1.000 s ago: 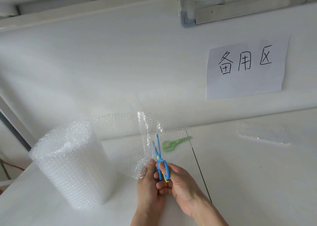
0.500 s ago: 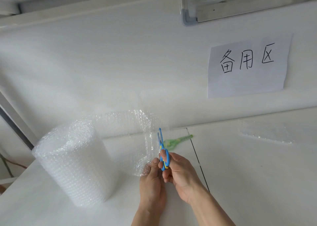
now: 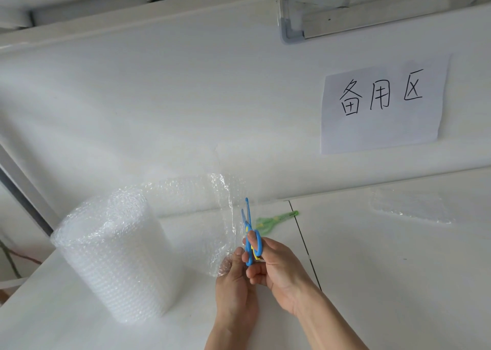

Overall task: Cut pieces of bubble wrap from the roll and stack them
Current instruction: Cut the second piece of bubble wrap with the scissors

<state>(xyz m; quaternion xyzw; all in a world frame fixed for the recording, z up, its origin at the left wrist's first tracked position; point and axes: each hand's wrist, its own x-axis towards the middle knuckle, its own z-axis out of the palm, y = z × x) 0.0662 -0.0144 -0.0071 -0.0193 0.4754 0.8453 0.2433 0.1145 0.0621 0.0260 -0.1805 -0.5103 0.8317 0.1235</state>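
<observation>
A fat roll of bubble wrap [image 3: 117, 254] stands upright on the white table at the left. A loose sheet of bubble wrap [image 3: 212, 216] runs from its top to the right and hangs down. My left hand [image 3: 233, 283] pinches the lower corner of that sheet. My right hand [image 3: 276, 267] holds small blue scissors [image 3: 249, 238], blades slightly apart and pointing up along the sheet's right edge. A flat cut piece of bubble wrap [image 3: 409, 206] lies at the far right of the table.
Green scissors [image 3: 276, 218] lie on the table behind my hands. A dark seam [image 3: 305, 246] divides two table tops. A paper sign with handwritten characters [image 3: 382, 102] hangs on the white back wall. The table's left edge runs diagonally past the roll.
The blue scissors have moved up along the sheet, closing and then parting slightly. The sheet's top has curled over toward the roll. Both hands have risen a little.
</observation>
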